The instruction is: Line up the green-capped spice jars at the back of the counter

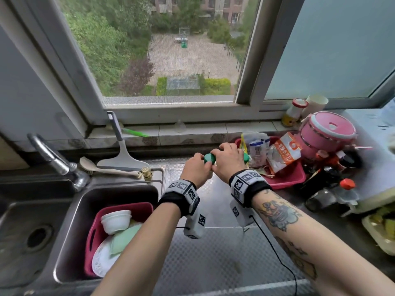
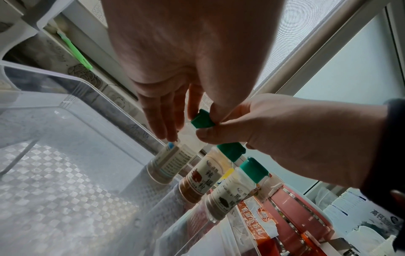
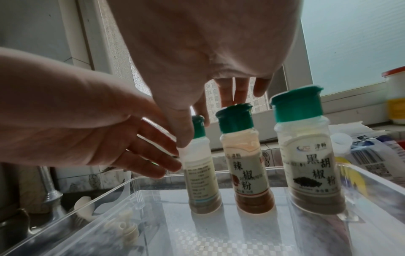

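Three green-capped spice jars stand upright in a row in a clear plastic tray (image 3: 153, 178) at the back of the counter. My right hand (image 3: 183, 124) pinches the neck of the left jar (image 3: 201, 173) between thumb and forefinger, just under its cap (image 2: 202, 119); its other fingers reach the cap of the middle chili jar (image 3: 247, 164). My left hand (image 3: 140, 155) lays straight fingers against the left jar's side. The right pepper jar (image 3: 311, 164) stands untouched. In the head view both hands (image 1: 195, 167) (image 1: 227, 161) cover the jars; only two caps (image 1: 209, 158) (image 1: 246, 157) show.
A red basket (image 1: 284, 178) of packets and a pink lunch container (image 1: 327, 133) crowd the right, with dark bottles (image 1: 333, 189) in front. Left lies the sink with a red dish basket (image 1: 94, 231), a faucet (image 1: 55, 161), a spatula (image 1: 119, 150) and a wooden spoon (image 1: 111, 169).
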`<control>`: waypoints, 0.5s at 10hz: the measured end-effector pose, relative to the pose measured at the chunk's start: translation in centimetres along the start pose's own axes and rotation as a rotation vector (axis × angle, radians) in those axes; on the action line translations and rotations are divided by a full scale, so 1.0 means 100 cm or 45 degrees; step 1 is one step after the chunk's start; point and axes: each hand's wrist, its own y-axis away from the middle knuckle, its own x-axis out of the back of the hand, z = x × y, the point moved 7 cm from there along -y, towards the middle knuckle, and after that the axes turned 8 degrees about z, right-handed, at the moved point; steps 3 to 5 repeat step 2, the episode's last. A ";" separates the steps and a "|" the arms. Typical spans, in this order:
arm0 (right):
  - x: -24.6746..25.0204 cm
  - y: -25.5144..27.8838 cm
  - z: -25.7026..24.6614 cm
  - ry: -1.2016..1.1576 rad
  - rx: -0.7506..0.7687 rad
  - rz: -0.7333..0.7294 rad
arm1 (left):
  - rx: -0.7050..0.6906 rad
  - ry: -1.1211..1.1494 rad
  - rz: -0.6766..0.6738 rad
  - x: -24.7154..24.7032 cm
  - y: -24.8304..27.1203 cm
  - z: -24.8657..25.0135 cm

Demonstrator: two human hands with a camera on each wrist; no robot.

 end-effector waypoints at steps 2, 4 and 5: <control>0.004 0.006 0.004 -0.068 -0.021 -0.022 | 0.018 0.017 0.015 0.000 0.004 0.000; 0.004 0.006 0.004 -0.068 -0.021 -0.022 | 0.018 0.017 0.015 0.000 0.004 0.000; 0.004 0.006 0.004 -0.068 -0.021 -0.022 | 0.018 0.017 0.015 0.000 0.004 0.000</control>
